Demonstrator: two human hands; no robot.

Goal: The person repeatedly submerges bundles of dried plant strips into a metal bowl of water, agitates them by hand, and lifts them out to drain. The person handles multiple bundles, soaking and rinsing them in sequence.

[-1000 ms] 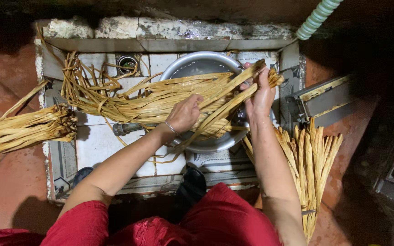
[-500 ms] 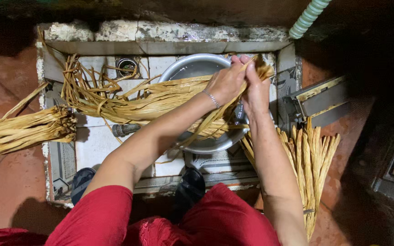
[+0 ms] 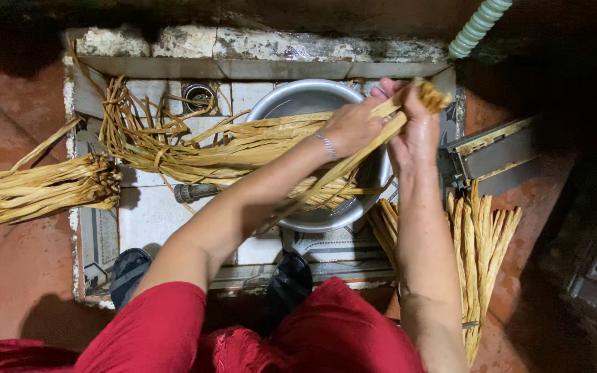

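Long tan, wet fibre strips (image 3: 243, 148) lie across a round metal basin (image 3: 326, 217) in a tiled wash trough. My left hand (image 3: 354, 128), with a thin bracelet at the wrist, reaches over the basin and grips the strips near their right end. My right hand (image 3: 412, 128) is closed on the same strip ends at the basin's right rim, raising them a little. Both hands sit close together. The strips' left ends fan out, tangled, over the white tiles.
A bundle of dry strips (image 3: 36, 190) lies on the red floor at left; another bundle (image 3: 478, 255) at right. The trough has a drain (image 3: 198, 97) and concrete rim (image 3: 264, 45). A ribbed green hose (image 3: 478, 24) hangs top right. Dark sandals (image 3: 129, 273) stand at the trough's front.
My left hand has slid right along the strips, from the middle of the basin to beside my right hand. The strip ends have risen off the basin's rim.
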